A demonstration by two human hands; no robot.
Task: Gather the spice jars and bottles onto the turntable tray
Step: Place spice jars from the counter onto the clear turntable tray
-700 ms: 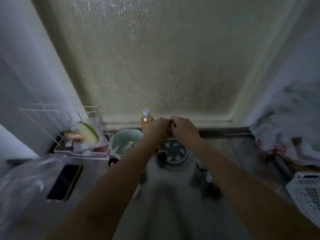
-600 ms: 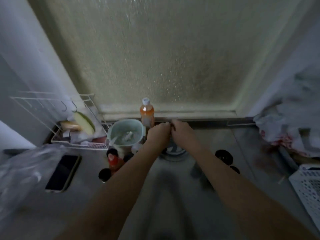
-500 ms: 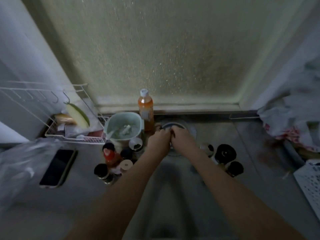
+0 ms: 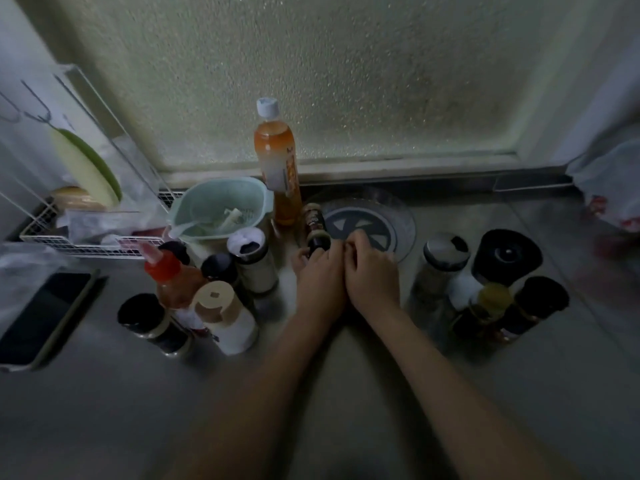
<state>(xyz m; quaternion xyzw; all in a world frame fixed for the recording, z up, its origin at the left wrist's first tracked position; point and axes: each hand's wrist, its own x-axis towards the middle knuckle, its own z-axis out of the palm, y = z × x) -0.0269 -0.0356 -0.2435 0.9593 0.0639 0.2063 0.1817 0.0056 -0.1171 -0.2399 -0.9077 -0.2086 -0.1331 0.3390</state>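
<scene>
Black phone (image 4: 43, 317) at table's left edge; red squeeze bottle (image 4: 173, 277) w/ jars nearby. Left hand (image 4: 320, 273) pinching small dark-capped spice jar (image 4: 316, 225) at clear round turntable tray (image 4: 403, 216) rim, by back edge. Right hand (image 4: 372, 271) curled, touching left; grip unclear. Dark jars (image 4: 533, 303) right.

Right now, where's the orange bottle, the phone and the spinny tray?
orange bottle (image 4: 277, 161), head view, on its orange body below the white cap.
phone (image 4: 41, 317), head view, middle of its dark screen.
turntable tray (image 4: 403, 220), head view, on its clear rim's right side.
</scene>
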